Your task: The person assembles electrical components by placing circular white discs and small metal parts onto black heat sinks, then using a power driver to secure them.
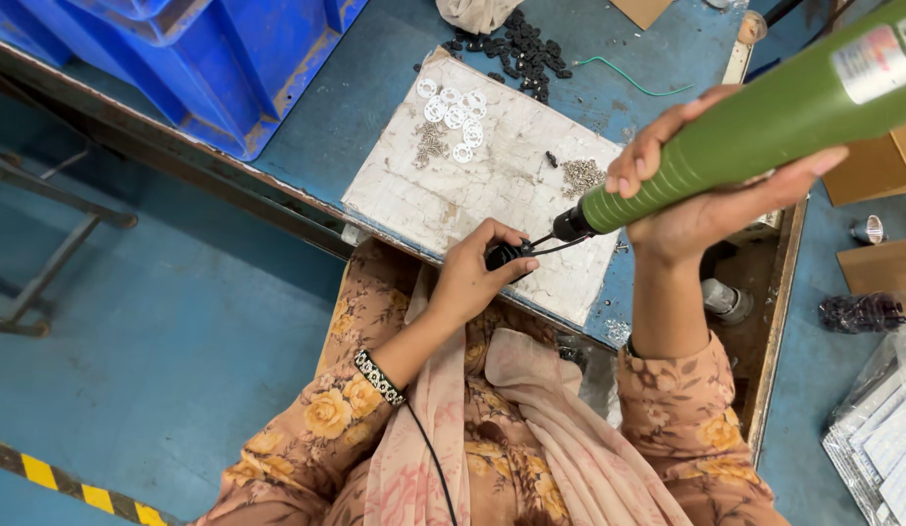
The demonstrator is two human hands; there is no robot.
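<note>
While a green power driver point(755, 131) is gripped in the right hand point(711, 190) at centre right of the frame, its dark tip is brought against a small black part point(503, 255) pinched in the left hand point(472, 278) at the near edge of a worn white board point(501, 185). The right fingers are wrapped fully round the ribbed barrel; the left fingers are closed tight on the part. The driver is judged rigid and fairly weighty, best held low on the ribbed grip near the nose; the black part is judged light, hard and easily dropped, so a pinch at its sides suits it. White rings point(455, 112) and a heap of small screws point(581, 175) are seen on the board, with black pieces point(521, 49) scattered at top centre on the blue surface point(365, 88) and a blue crate point(209, 58) at upper left. The driver's rear is cut off at the upper right corner, the bit is too small to be made out, and most of the black part is hidden by the fingers.
</note>
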